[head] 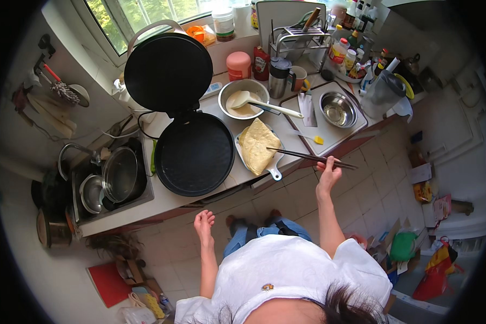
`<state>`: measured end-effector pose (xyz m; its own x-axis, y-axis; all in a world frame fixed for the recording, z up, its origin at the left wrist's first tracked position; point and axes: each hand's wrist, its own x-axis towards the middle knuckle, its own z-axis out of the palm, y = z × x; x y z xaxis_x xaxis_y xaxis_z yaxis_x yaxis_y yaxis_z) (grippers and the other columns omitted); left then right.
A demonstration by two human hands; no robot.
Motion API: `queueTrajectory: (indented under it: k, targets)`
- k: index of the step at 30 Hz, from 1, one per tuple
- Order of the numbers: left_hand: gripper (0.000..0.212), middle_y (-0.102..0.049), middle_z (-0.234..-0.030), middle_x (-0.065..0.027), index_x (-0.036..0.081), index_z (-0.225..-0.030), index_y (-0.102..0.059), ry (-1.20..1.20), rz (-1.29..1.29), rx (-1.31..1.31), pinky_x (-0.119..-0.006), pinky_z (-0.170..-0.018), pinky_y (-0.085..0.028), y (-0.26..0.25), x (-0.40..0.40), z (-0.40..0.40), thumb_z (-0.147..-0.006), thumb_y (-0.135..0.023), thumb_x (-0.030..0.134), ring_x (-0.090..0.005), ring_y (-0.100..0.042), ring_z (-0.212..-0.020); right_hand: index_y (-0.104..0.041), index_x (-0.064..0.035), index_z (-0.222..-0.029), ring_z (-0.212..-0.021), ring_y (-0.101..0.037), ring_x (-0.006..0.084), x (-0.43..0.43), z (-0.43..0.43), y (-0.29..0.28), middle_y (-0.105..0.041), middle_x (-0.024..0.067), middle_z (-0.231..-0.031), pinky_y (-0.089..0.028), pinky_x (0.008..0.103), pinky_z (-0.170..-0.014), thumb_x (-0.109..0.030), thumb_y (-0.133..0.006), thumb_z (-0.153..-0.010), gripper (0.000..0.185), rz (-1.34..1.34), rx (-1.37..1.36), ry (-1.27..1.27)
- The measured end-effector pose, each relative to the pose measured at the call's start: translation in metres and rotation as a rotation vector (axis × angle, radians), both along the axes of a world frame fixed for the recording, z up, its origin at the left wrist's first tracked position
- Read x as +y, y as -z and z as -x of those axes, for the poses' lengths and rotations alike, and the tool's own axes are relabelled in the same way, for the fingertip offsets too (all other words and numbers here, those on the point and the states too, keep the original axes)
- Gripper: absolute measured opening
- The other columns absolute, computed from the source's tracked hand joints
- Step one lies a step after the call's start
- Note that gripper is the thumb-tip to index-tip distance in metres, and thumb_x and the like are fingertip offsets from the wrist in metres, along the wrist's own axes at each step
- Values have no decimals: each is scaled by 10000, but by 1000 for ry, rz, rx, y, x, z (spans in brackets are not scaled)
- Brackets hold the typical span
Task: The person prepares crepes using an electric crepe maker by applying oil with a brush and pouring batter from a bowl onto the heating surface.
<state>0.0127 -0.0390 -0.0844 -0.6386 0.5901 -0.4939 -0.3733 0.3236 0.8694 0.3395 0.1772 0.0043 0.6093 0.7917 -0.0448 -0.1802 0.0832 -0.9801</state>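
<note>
My right hand point(330, 172) grips a pair of dark chopsticks point(308, 155), whose tips reach the folded flatbread point(260, 146). Under the flatbread is a white plate point(276, 172) with a handle towards me. Loosely curled and holding nothing, my left hand point(204, 222) hangs in front of the counter edge. An electric griddle stands open between the plate and the sink, with a bare black lower pan point(194, 156) and a raised lid point(168, 73). Behind the plate, a metal bowl point(226, 106) holds pale batter and a cream-coloured ladle point(267, 106).
On the right, a tray point(358, 111) carries a steel bowl point(338, 110) and a yellow-tipped brush point(318, 140). The sink point(146, 194) at left holds pots. A steel jug point(279, 79), a knife rack point(301, 34) and several bottles point(338, 50) line the back.
</note>
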Motion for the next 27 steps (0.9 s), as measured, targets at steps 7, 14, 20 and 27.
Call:
queueTrajectory:
  k: [7,14,20,27]
  targets:
    - [274,-664,-944,-66,29,-1043,-613,247,-120,44,-222,-712,-476,-35,66,-72,-962,-502,266,-95,-613,-808,-511,-28,-948,-638,-559,112,-18,-9,-59,-616,109,-880,-457,224,-604,-188,-497,-964,162,-470,-348,-182]
    - [407,-638,-1058,-116,8,-1170,-501,466,-399,-414,-283,-818,-488,-139,133,-144,-996,-374,355,-164,-624,-919,-616,-12,-948,-875,-636,283,-19,28,-42,-613,175,-1018,-536,346,-742,1,-705,-725,240,-973,-701,-870]
    - [354,-661,-961,-144,43,-1030,-504,287,-449,-324,-263,-714,-508,-142,143,-145,-995,-361,365,-149,-632,-814,-644,-38,-991,-984,-611,282,2,46,-46,-606,124,-1091,-510,374,-831,-37,-675,-707,285,-1282,-971,-1083]
    - [324,-634,-729,-67,54,-989,-508,194,-318,-247,-224,-559,-489,-129,153,-131,-982,-404,361,-134,-632,-645,-627,-60,-896,-818,-622,250,115,42,-16,-636,90,-895,-504,338,-721,29,-646,-727,192,-922,-852,-952]
